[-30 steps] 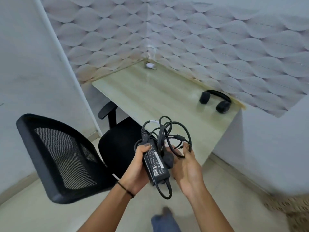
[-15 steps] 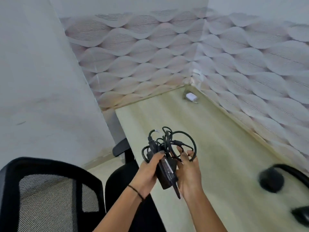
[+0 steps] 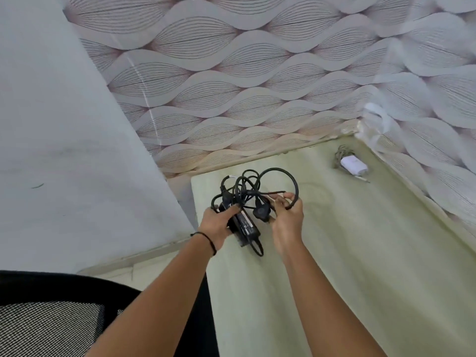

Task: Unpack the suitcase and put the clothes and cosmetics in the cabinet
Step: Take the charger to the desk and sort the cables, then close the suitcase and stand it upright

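1. Left hand (image 3: 219, 222): clenched around the upper end of a black power adapter (image 3: 244, 224). The thumb lies across the adapter's labelled face and the fingers wrap its far side. A thin black band (image 3: 209, 240) circles the wrist.
2. Right hand (image 3: 287, 222): grasping the adapter's black cable (image 3: 257, 186). The fingers are curled into the loops, and one large loop arcs over the fingertips.
3. Power adapter: located between the two hands, over the near left corner region of the table (image 3: 360, 253). It is tilted, with the label side up and the lower end pointing toward the person. Contact between the adapter and the table surface cannot be determined.
4. Cable: gathered in a loose, tangled bundle above the adapter and between both hands. A black plug (image 3: 261, 212) sits in the bundle just beside the right hand. A short loop of cable hangs from the adapter's lower end.
5. Table: pale wood-grain surface, set into the corner formed by two sections of patterned wall (image 3: 231, 73).
6. White charger (image 3: 353, 164): lies on the table near the far corner with its grey cord coiled beside it, well apart from the hands.
7. Chair (image 3: 51, 318): black mesh backrest at lower left, beside the table's left edge.
8. Plain wall (image 3: 64, 124): light grey, on the left.
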